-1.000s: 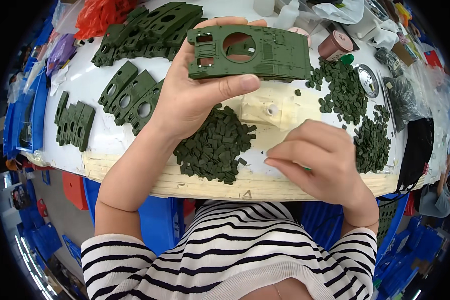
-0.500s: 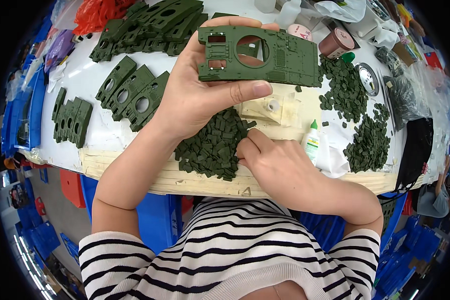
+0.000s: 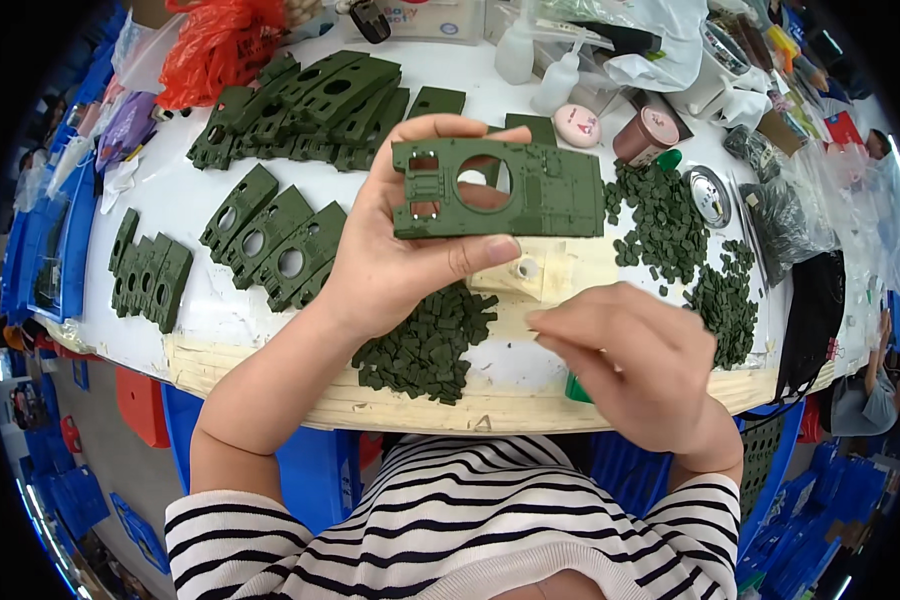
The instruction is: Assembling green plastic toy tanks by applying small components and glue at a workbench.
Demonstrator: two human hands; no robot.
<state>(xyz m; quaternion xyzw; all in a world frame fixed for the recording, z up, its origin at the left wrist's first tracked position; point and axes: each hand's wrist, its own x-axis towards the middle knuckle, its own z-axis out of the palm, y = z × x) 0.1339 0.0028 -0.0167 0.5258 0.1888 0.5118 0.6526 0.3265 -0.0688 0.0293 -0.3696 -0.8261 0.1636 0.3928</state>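
1. Nearest us, our right hand point(image 3: 630, 365) hovers just above the counter point(image 3: 490, 375) edge, fingers curled and tips pinched together; we cannot tell whether anything small sits between them.
2. Left of that hand lies a pile point(image 3: 425, 345) of small green parts on the counter.
3. Beyond the pile, our left hand point(image 3: 410, 250) grips a green hull plate point(image 3: 500, 190), thumb along its near edge and fingers behind it, lifted off the counter.
4. Just below the plate sits a cream block point(image 3: 525, 275).
5. Right of the plate, more green bits point(image 3: 670, 215) are scattered.
6. Left of the plate lie rows of holed plates point(image 3: 275, 245).
7. Beyond the plate, stacked plates point(image 3: 305, 110), an orange bag point(image 3: 215, 45) and bottles point(image 3: 540, 60) stand.
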